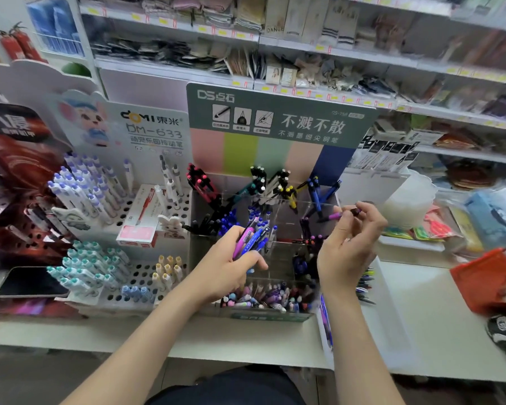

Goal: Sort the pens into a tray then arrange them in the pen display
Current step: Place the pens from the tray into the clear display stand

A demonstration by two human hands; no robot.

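Two hands work over the pen display (275,118), apart from each other. The left hand (227,270) is curled round a bundle of pens (253,238): mostly blue barrels, with one bright pink-purple one on the outer side. Their tips fan up and to the right over the middle compartments. The right hand (349,247) pinches a single purple pen (333,216) between thumb and fingertips. It lies roughly level, dark end to the right, above the display's right side.

The display is clear plastic split into compartments, with a green header card and pastel stripes behind. The back row holds black pens with pink tops (200,182) at left, then black-and-white ones, yellow-clipped pens (288,190), and blue pens (316,192) at right, all leaning loosely. The front compartment (263,299) is packed with mixed pink, purple and blue pens, tops up.

A white tray (392,331) sits on the worktop (246,337) just right of the display, partly behind the right forearm. A few loose pens (366,283) lie in it, colours blurred.

Left of the display, a white holed stand (135,276) carries teal-capped pens (82,270) and lilac-capped pens (79,182). A dark phone (32,283) lies flat at far left. Stocked shelves (304,51) run behind.
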